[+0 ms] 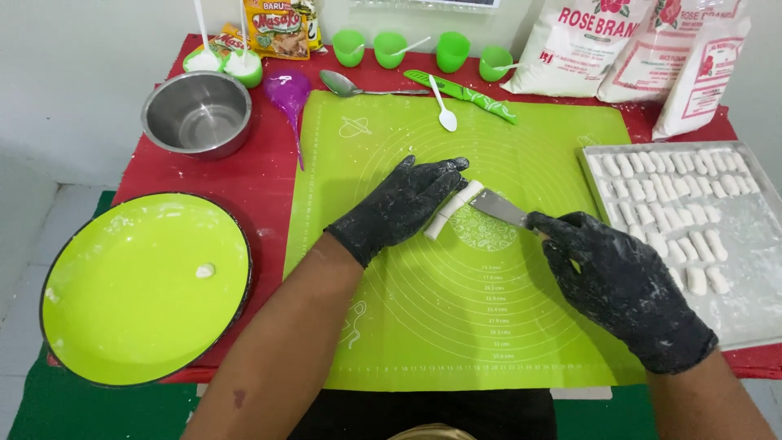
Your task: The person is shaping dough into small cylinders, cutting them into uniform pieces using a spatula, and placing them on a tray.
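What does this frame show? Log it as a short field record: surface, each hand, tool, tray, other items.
surface: green silicone mat on a red table
left hand: black glove, resting on a white dough roll
right hand: black glove, holding a metal scraper, blade at the roll's end
tray: at right, holding rows of small white dough pieces
other items: green round plate, steel bowl, green cups, spoon, flour bags

A matt, flour-dusted black glove covers each hand: the left hand (401,204), the right hand (615,285). The scraper blade (498,207) is shiny metal. At ten o'clock, a brushed steel bowl (196,114). The green mat (472,326) looks smooth and rubbery.
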